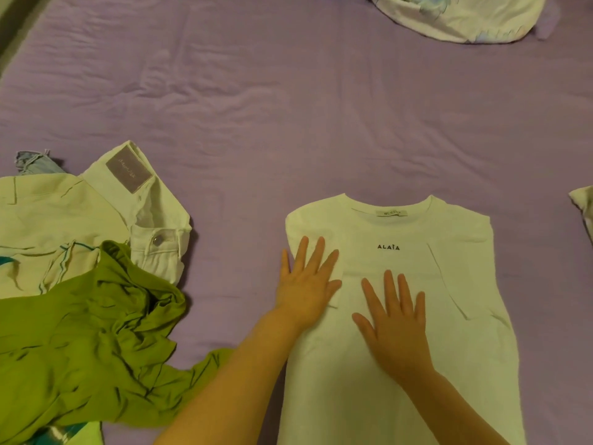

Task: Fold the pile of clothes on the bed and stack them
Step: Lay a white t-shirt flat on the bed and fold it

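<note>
A white T-shirt (455, 239) with a small dark logo lies flat on the purple bed sheet (288, 107), front up, both sleeves folded inward. My left hand (306, 284) presses flat on the folded left sleeve, fingers straight and spread. My right hand (396, 319) lies flat on the shirt's middle, fingers straight. At the left is the unfolded pile: white jeans (128, 200) with a grey waistband patch, a crumpled green garment (90, 332), and a bit of blue denim (35, 162) peeking out behind.
A white printed pillow or bundle (465, 17) lies at the far top right. A scrap of pale cloth (584, 210) shows at the right edge. The bed's left edge (12, 27) runs along the top left corner.
</note>
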`<action>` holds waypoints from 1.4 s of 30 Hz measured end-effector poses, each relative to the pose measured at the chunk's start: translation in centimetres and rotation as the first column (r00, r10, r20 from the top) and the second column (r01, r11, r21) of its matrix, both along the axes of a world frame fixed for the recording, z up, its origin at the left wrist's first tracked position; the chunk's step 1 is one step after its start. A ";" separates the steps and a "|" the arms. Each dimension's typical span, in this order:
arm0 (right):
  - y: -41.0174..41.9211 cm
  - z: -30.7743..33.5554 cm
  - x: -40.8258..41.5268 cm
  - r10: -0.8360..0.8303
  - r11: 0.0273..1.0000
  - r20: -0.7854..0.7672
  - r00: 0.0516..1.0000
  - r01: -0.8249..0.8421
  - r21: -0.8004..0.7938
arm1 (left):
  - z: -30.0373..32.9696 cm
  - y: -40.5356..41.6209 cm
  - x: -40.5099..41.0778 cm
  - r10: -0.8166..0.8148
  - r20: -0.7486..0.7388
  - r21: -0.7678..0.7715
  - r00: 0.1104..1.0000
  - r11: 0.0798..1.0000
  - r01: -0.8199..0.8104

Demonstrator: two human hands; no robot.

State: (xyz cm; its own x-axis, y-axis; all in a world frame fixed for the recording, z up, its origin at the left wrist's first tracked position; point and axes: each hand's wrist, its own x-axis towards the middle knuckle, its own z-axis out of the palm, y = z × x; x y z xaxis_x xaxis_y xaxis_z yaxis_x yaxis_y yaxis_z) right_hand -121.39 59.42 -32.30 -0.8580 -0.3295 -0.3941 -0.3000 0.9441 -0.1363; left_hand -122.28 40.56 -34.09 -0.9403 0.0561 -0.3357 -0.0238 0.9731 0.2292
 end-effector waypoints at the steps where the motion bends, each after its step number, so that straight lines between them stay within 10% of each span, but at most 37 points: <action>1: 0.3 -0.3 0.1 0.015 1.000 -0.017 1.000 -0.015 0.010 | -0.8 0.1 0.3 -0.006 0.005 -0.043 1.000 0.999 0.006; 25: 10.3 1.4 17.4 0.091 0.995 0.081 0.993 -0.094 0.036 | 2.4 7.1 21.2 0.411 0.053 0.136 0.910 0.900 -0.415; 34: 14.0 1.7 22.0 -0.073 0.985 0.250 0.965 0.030 0.172 | 5.7 8.6 29.0 0.779 0.342 0.423 0.525 0.371 -0.827; 38: 11.0 4.3 21.7 0.066 0.988 0.308 0.949 -0.019 -0.155 | 9.0 9.2 28.3 0.761 0.335 0.598 0.556 0.284 -0.749; 42: 7.0 8.1 20.6 0.027 0.741 0.491 0.871 0.312 -0.594 | 12.2 9.1 24.6 0.710 0.491 0.688 0.505 0.040 -0.724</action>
